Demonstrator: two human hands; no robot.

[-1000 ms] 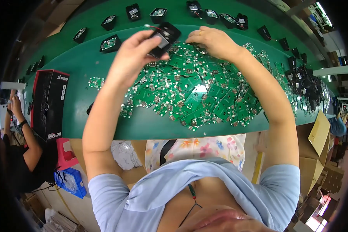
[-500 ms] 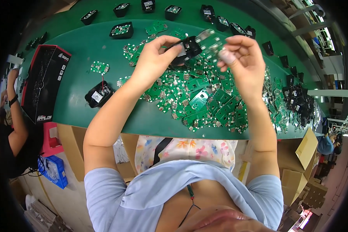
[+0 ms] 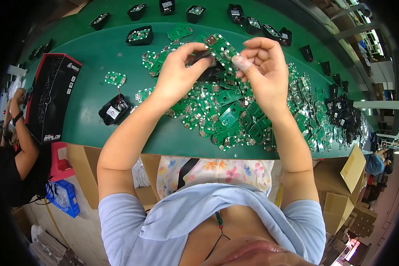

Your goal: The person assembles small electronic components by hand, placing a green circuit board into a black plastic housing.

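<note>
My left hand (image 3: 181,70) is closed on a black plastic housing (image 3: 213,72) above a heap of circuit boards. Between thumb and fingers, my right hand (image 3: 265,66) pinches the lower right end of a green circuit board (image 3: 221,49), its component side showing. The board is tilted over the housing and hides much of it; whether they touch I cannot tell. Underneath spreads the heap of green circuit boards (image 3: 228,116). To the left of my left forearm lies another black housing (image 3: 114,110), joined by a red wire to a small circuit board (image 3: 115,78).
A black box with red edges (image 3: 53,97) stands at the left of the green table (image 3: 86,119). Black housings with boards (image 3: 139,35) line the far side. More black housings (image 3: 343,113) are piled at the right. Another person's arm (image 3: 24,133) shows at far left.
My right hand has moved left with the circuit board, bringing it over the housing. The board was smeared by motion and now shows sharply. My left hand still holds the housing.
</note>
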